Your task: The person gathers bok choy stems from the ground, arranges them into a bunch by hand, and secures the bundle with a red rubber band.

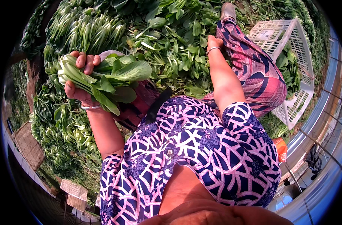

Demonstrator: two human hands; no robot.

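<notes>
At the left, my left hand is closed around a bunch of bok choy, its pale stem ends pointing left and its broad leaves right. A bracelet circles that wrist. My right hand is lowered beside my right shin, over loose bok choy leaves; its fingers are mostly hidden, so what it touches cannot be told. Past my left hand lie rows of bunched bok choy, white stems showing. Something whitish peeks out behind the held bunch.
A white plastic crate holding greens stands tilted beside my bent right leg. More greens pile up at the left. Crates lie at the lower left. An orange packet and metal railing are at the right.
</notes>
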